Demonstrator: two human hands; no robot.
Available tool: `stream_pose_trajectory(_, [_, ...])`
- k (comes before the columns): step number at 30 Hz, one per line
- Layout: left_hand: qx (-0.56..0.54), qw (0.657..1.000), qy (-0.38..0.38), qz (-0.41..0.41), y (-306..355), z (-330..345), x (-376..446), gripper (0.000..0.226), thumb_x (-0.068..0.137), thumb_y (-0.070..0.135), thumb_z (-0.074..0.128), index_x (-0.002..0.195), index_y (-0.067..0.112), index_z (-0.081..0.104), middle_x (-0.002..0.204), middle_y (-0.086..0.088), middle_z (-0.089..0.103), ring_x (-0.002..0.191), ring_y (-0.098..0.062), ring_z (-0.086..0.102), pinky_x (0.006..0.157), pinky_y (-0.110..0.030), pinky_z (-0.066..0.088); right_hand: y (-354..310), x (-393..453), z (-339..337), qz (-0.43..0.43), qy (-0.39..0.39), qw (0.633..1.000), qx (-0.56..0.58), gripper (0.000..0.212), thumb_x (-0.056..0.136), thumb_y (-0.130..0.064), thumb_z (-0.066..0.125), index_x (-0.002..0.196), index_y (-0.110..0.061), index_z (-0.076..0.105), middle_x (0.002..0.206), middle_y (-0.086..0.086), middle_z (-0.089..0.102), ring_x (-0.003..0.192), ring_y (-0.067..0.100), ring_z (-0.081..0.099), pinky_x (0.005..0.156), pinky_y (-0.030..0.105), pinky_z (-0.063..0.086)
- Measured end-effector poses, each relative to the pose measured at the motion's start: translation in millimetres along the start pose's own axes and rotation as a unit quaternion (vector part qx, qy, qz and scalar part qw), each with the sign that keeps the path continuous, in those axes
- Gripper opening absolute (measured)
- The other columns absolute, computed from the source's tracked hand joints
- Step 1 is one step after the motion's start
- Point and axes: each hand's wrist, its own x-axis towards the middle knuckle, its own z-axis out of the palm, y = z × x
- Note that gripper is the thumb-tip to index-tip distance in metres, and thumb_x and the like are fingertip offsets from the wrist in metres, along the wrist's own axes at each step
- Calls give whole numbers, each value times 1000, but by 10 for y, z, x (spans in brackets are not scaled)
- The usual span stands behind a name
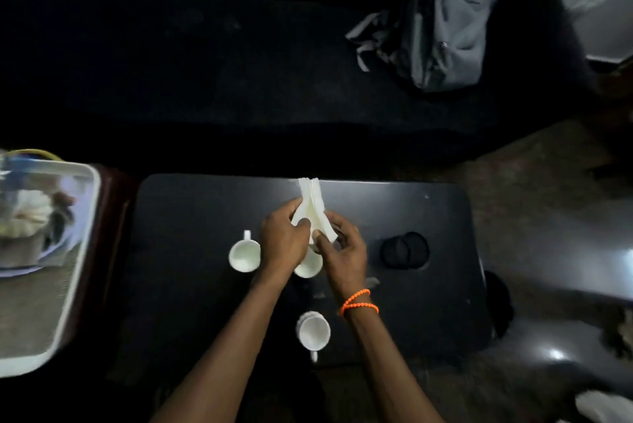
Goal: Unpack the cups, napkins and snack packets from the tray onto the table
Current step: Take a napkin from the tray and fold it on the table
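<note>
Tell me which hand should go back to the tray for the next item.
Left, probably. The tray sits off the table's left end, nearer the left hand. The right hand could keep the napkins.

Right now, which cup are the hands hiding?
The middle cup, partly under both hands. The left cup and near cup show fully.

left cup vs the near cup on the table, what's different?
The left cup has its handle pointing away from the person; the near cup has its handle pointing toward them. The left cup stands left of the left hand; the near cup stands between the forearms, closer to the table edge. The near cup looks tilted in this wide-angle view, with its outer wall showing; the left cup shows mostly its inside. Both are white, open side up and untouched.
</note>
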Motion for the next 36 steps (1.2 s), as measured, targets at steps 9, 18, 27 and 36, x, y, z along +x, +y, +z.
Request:
stream_pose_trajectory(9, [-21, 987, -158, -29, 283, 1532, -526, 38, 88, 11, 63, 121, 23, 76, 105, 8, 79, 89, -10, 71, 70, -15, 51, 189, 117, -1648, 14, 174, 977, -122, 31, 84, 0, 73, 111, -14, 77, 107, 5, 74, 94, 16, 69, 75, 10, 50])
stream_pose_trajectory(18, [55, 980, -167, -97, 272, 2161, -683, 20, 88, 22, 61, 93, 15, 79, 85, 0, 77, 64, -10, 60, 55, -20, 41, 386, 340, -2263, 110, 125, 957, -239, 24, 80, -7, 71, 98, -19, 81, 90, -5, 77, 83, 12, 69, 66, -1, 40])
stream_pose_trajectory(27, [34, 987, -84, -137, 120, 2340, -376, 30, 95, 35, 60, 92, 10, 77, 91, -11, 80, 86, -31, 77, 86, -44, 61, 472, 728, -2129, 146, 101, 955, -239, 33, 80, -27, 82, 111, -17, 75, 94, -2, 72, 89, 14, 66, 76, 15, 46])
stream_pose_trajectory(36, [-70, 989, 16, -128, -113, 2431, -415, 38, 105, 42, 47, 111, 13, 72, 113, -1, 70, 116, -24, 61, 107, -43, 45, 691, 800, -2080, 153, 225, 956, -114, 35, 88, -48, 72, 108, -19, 74, 101, 0, 76, 95, 13, 70, 79, 17, 52])
